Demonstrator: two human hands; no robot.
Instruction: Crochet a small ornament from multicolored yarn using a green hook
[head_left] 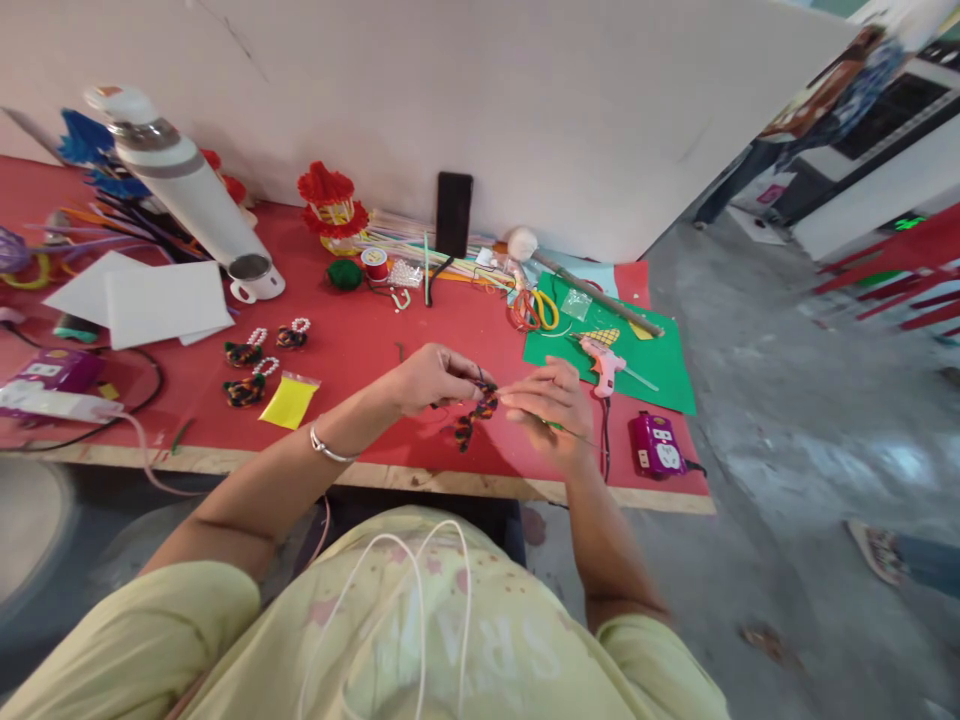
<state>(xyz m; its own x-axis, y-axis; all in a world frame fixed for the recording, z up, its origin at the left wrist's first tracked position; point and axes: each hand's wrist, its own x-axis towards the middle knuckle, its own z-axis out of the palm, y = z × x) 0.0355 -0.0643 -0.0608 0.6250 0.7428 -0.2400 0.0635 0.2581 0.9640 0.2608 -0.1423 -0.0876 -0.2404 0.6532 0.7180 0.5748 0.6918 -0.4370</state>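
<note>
My left hand pinches a small crocheted strip of dark multicoloured yarn above the front of the red table. The strip's lower end hangs down and curls. Close on its right, my right hand is closed around a thin crochet hook with a green part; its tip by the yarn is too small to make out. To the left lie three similar yarn pieces with white bead loops, one of them a yarn piece beside a yellow packet.
A pink glue gun rests on a green sheet, near yellow-handled scissors and a purple power socket. At the back stand a phone, a white flask and a mug. White cards lie left.
</note>
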